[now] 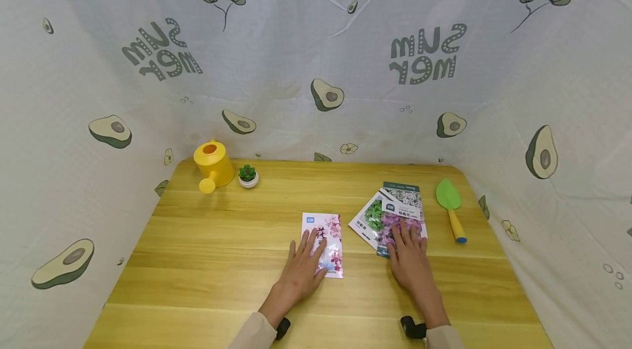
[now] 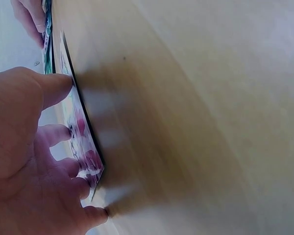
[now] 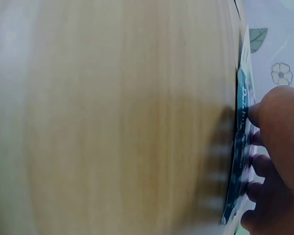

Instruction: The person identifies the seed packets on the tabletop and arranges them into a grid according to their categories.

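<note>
My left hand [image 1: 301,275] rests with spread, mostly straight fingers on a white seed packet [image 1: 333,231] printed with pink blossoms. In the left wrist view its fingertips touch the face of that packet [image 2: 81,125], which lies on the table. My right hand [image 1: 411,264] lies on a fanned pile of seed packets. Topmost under its fingers is a packet with purple-pink flowers [image 1: 390,219]. Partly covered beneath are a packet with green leaves [image 1: 373,215] and one with white flowers [image 1: 411,195]. The right wrist view shows fingertips on the pile's dark green edge [image 3: 241,112].
On the wooden table [image 1: 197,266], a yellow watering can [image 1: 217,165] stands at the back left beside a small potted succulent [image 1: 248,176]. A green trowel with a yellow handle [image 1: 450,203] lies right of the pile. White cloth [image 1: 276,52] with avocado prints hangs around the back and sides.
</note>
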Demonstrator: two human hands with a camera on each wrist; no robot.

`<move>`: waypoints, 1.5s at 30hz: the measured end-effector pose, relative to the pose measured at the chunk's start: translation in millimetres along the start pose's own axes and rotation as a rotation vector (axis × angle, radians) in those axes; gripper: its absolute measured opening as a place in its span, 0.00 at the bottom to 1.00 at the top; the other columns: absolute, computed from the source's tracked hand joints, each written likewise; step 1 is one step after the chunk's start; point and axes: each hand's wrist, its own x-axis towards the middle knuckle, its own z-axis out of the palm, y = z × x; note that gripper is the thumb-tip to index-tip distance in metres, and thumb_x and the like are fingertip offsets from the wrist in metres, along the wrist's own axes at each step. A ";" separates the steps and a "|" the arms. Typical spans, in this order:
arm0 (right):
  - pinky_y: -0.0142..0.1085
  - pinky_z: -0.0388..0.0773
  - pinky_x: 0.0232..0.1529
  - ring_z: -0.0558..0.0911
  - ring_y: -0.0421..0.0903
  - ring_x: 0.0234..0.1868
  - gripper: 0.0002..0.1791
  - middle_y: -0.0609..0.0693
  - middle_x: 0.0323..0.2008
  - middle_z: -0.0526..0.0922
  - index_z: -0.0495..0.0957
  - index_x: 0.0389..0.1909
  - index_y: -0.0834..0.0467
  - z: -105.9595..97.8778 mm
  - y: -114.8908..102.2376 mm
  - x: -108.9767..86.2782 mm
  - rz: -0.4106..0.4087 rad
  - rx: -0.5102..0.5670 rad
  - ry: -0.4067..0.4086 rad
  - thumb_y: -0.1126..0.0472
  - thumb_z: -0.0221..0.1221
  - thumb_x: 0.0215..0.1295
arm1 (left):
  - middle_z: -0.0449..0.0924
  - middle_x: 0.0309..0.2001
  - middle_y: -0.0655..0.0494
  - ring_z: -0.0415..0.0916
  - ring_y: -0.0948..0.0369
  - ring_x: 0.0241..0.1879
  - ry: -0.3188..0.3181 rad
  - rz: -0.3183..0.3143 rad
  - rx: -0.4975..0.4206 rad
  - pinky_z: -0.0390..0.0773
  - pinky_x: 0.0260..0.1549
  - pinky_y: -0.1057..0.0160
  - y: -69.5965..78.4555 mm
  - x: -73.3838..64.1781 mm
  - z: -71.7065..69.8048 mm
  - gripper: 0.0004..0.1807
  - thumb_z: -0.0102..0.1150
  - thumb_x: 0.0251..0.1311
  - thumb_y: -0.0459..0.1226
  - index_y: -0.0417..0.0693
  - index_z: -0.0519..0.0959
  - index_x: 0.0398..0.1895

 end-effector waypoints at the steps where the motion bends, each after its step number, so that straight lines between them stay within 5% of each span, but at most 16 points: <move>1: 0.81 0.42 0.75 0.46 0.78 0.82 0.33 0.72 0.83 0.51 0.59 0.82 0.70 0.3 0.1 0.4 0.004 0.000 0.001 0.58 0.50 0.85 | 0.54 0.85 0.37 0.51 0.39 0.84 0.000 -0.001 0.005 0.58 0.78 0.30 0.3 -0.3 -1.1 0.37 0.63 0.76 0.47 0.43 0.67 0.82; 18: 0.84 0.36 0.73 0.40 0.79 0.82 0.34 0.74 0.84 0.46 0.55 0.83 0.70 -2.4 15.0 8.6 0.052 -0.005 -0.003 0.58 0.47 0.86 | 0.55 0.85 0.39 0.51 0.41 0.84 0.020 0.000 -0.009 0.57 0.78 0.31 -8.6 -2.5 7.1 0.36 0.63 0.75 0.47 0.44 0.68 0.82; 32: 0.83 0.35 0.73 0.37 0.79 0.83 0.33 0.74 0.84 0.43 0.53 0.84 0.70 -6.3 18.9 11.9 0.073 0.030 -0.029 0.60 0.46 0.85 | 0.56 0.85 0.38 0.54 0.40 0.84 0.010 -0.003 0.005 0.59 0.79 0.33 -11.1 -17.1 -4.0 0.36 0.64 0.76 0.46 0.44 0.68 0.82; 45: 0.83 0.36 0.73 0.38 0.80 0.82 0.33 0.76 0.83 0.44 0.55 0.82 0.72 -5.3 19.4 10.9 0.058 0.043 -0.008 0.61 0.46 0.85 | 0.55 0.84 0.36 0.53 0.36 0.83 0.050 0.042 -0.068 0.60 0.74 0.26 -28.2 -34.1 3.4 0.37 0.64 0.75 0.47 0.44 0.66 0.82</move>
